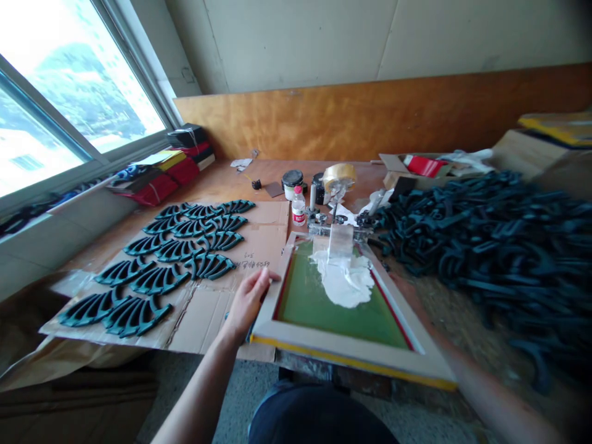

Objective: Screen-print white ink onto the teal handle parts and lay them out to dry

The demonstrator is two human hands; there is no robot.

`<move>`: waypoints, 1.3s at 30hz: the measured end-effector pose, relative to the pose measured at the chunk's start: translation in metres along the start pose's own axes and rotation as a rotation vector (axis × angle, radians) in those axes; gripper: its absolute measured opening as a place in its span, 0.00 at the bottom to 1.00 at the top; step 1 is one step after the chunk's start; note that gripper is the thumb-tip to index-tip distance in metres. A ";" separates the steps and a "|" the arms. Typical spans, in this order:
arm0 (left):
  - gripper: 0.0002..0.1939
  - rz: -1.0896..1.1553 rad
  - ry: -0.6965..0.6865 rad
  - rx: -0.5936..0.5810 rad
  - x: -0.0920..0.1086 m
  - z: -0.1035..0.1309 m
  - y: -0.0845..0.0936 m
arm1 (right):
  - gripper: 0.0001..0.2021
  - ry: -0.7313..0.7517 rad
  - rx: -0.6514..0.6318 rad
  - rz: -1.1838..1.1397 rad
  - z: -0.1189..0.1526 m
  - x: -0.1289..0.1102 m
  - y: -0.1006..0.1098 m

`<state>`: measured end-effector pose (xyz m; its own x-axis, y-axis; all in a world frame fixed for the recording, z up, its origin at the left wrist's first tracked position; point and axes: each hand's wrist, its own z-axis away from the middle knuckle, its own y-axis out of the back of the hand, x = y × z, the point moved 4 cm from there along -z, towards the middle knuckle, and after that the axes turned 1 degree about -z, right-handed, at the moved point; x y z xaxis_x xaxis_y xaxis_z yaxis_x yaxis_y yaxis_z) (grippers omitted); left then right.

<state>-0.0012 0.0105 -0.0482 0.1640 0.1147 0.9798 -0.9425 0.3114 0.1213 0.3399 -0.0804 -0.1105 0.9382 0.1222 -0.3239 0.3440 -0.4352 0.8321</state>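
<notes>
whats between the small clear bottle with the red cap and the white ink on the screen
In the head view, between the bottle and the white ink sit the screen frame's top corner and a clear squeegee.

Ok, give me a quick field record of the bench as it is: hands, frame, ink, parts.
left hand: grips the left edge of the screen frame
right hand: hidden behind the frame; only the forearm shows
screen frame: wooden, green mesh, lying on the bench
white ink: pooled at the far end of the mesh
squeegee: stands in the ink
laid-out parts: dark pieces in rows on cardboard, left
loose parts pile: heaped on the right
</notes>
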 end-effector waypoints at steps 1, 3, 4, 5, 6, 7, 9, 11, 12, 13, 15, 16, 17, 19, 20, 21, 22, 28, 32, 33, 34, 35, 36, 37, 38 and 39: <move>0.30 -0.029 0.061 -0.042 -0.027 0.005 -0.001 | 0.21 -0.038 0.049 -0.003 -0.011 0.005 0.009; 0.34 -0.084 0.121 -0.092 -0.076 0.009 -0.006 | 0.19 -0.056 0.120 -0.013 -0.035 0.003 0.017; 0.35 -0.123 0.127 -0.094 -0.096 0.008 -0.008 | 0.21 -0.031 0.125 -0.007 -0.048 -0.005 0.016; 0.36 -0.169 0.122 -0.082 -0.112 0.005 -0.010 | 0.24 0.012 0.099 0.011 -0.059 -0.016 0.011; 0.35 -0.215 0.115 -0.065 -0.123 0.003 -0.012 | 0.25 0.063 0.045 0.039 -0.068 -0.028 0.004; 0.34 -0.252 0.111 -0.054 -0.131 0.000 -0.013 | 0.24 0.104 -0.030 0.065 -0.074 -0.040 -0.006; 0.33 -0.292 0.115 -0.060 -0.137 -0.004 -0.014 | 0.13 0.139 -0.199 0.093 -0.073 -0.057 -0.025; 0.32 -0.305 0.123 -0.078 -0.134 -0.004 -0.013 | 0.05 0.170 -0.316 0.094 -0.056 -0.067 -0.036; 0.32 -0.308 0.128 -0.084 -0.132 -0.004 -0.013 | 0.06 0.205 -0.345 0.086 -0.045 -0.069 -0.037; 0.32 -0.310 0.135 -0.085 -0.129 -0.003 -0.012 | 0.07 0.260 -0.357 0.068 -0.033 -0.071 -0.035; 0.32 -0.309 0.147 -0.078 -0.126 -0.001 -0.012 | 0.10 0.403 -0.378 0.007 -0.012 -0.074 -0.025; 0.32 -0.306 0.153 -0.071 -0.126 -0.001 -0.012 | 0.11 0.461 -0.403 -0.029 -0.006 -0.074 -0.020; 0.31 -0.302 0.158 -0.065 -0.126 -0.001 -0.012 | 0.11 0.498 -0.439 -0.061 -0.003 -0.074 -0.016; 0.31 -0.291 0.166 -0.054 -0.126 -0.001 -0.012 | 0.10 0.503 -0.508 -0.088 -0.005 -0.073 -0.012; 0.31 -0.283 0.169 -0.051 -0.126 -0.001 -0.012 | 0.09 0.480 -0.508 -0.083 -0.007 -0.073 -0.013; 0.31 -0.274 0.170 -0.048 -0.126 -0.001 -0.013 | 0.09 0.455 -0.474 -0.069 -0.010 -0.073 -0.014; 0.31 -0.264 0.170 -0.046 -0.127 -0.001 -0.013 | 0.10 0.442 -0.409 -0.049 -0.010 -0.074 -0.015; 0.33 -0.205 0.179 -0.045 -0.128 0.000 -0.013 | 0.11 0.511 -0.212 -0.100 0.012 -0.083 -0.015; 0.35 -0.187 0.187 -0.072 -0.120 0.001 -0.010 | 0.08 0.324 -0.270 -0.077 -0.031 -0.073 -0.010; 0.36 -0.168 0.191 -0.087 -0.114 0.001 -0.008 | 0.13 0.273 -0.250 -0.041 -0.048 -0.070 -0.008; 0.38 -0.138 0.198 -0.102 -0.106 0.003 -0.007 | 0.18 0.229 -0.226 0.003 -0.064 -0.067 -0.005; 0.39 -0.094 0.206 -0.118 -0.096 0.004 -0.006 | 0.23 0.196 -0.200 0.051 -0.079 -0.063 -0.001; 0.40 -0.039 0.210 -0.129 -0.084 0.005 -0.005 | 0.26 0.172 -0.171 0.097 -0.091 -0.058 0.005; 0.39 0.018 0.205 -0.129 -0.069 0.005 -0.004 | 0.26 0.151 -0.132 0.130 -0.101 -0.050 0.013; 0.37 0.066 0.190 -0.116 -0.053 0.005 -0.004 | 0.25 0.122 -0.082 0.143 -0.106 -0.041 0.022; 0.34 0.104 0.165 -0.094 -0.037 0.003 -0.003 | 0.23 0.073 -0.023 0.132 -0.109 -0.028 0.032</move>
<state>-0.0051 0.0021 -0.0839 0.1201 0.3014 0.9459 -0.9269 0.3753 -0.0019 0.3287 -0.0007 -0.0263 0.9754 0.1300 -0.1780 0.2173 -0.4313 0.8757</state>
